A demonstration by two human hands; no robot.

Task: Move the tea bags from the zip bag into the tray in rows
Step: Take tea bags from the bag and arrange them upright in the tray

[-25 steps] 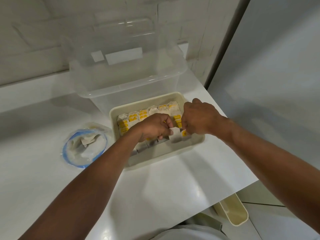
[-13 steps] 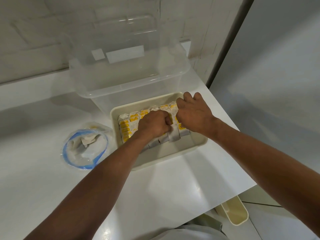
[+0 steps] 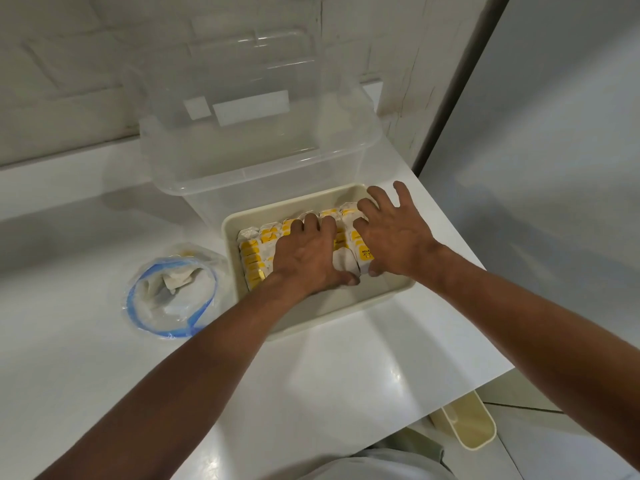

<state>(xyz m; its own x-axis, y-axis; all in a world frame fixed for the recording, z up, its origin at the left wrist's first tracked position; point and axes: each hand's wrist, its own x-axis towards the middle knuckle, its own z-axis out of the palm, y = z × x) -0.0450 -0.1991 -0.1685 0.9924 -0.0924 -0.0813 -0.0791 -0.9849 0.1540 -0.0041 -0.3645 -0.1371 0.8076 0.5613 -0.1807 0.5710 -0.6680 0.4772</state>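
White glossy desk [image 3: 346, 375], hard and smooth, strong glare patches near front. Tiled wall behind; flat grey panel [image 3: 554, 168] to the R.

Materials/shapes:
- tray [image 3: 329, 317]: cream plastic, rectangular, rounded corners, low walls.
- tea bags [image 3: 256, 247]: flat white paper sachets w/ yellow labels, stood on edge.
- zip bag [image 3: 166, 296]: thin clear film, crinkled, blue zip rim gaping in a ring.
- clear box [image 3: 259, 150]: see-through plastic tub, lipped rim, two white labels on far wall.

Contents:
- tray holds the tea bags in tight rows, packed toward its far-left side; near strip of tray floor bare.
- zip bag holds a few pale crumpled tea bags, count unclear.
- clear box: nothing seen inside.

Hands:
- left hand [image 3: 304, 258] flat on top of the rows, fingers [image 3: 313, 223] straight-ish, thumb at near end of the rows. Not gripping.
- right hand [image 3: 394, 244] beside it, fingers [image 3: 381, 199] spread and pressing down on the R rows, thumb at near end.

Edges/room:
- tray sits near the desk's R edge, far wall just beside the clear box.
- zip bag just L of tray, apart from it.
- wide bare desk in front and to the L.
- cream bin [image 3: 467, 427] on floor below front-R corner.
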